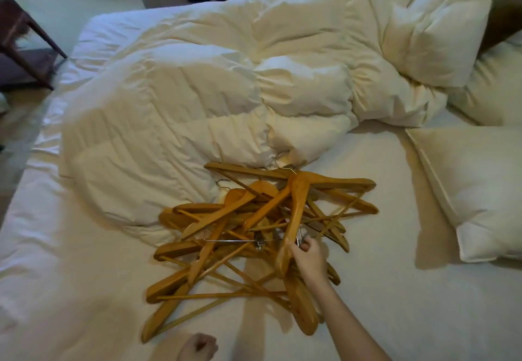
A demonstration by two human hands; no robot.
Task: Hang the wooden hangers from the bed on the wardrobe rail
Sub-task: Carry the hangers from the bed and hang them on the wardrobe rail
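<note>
Right hand (306, 254) reaches forward, fingers (305, 246) curled closed; left hand (197, 346) fisted (low, near frame edge).

The left hand (197, 346) is blurred and cut off by the bottom edge.

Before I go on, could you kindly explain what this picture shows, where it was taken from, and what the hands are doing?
There is no machine here: a person wears a wide-angle camera on the head, so this single view looks forward and down over a bed, as the person sees it. On the sheet lies a tangled pile of wooden hangers, next to a rumpled duvet, with pillows on the right. The right hand reaches into the pile and grips the arm of one hanger, whose metal hook points toward the duvet. The left hand, at the bottom edge, looks loosely closed and seems to hold nothing. No wardrobe shows, so hanging has yet to come.
</note>
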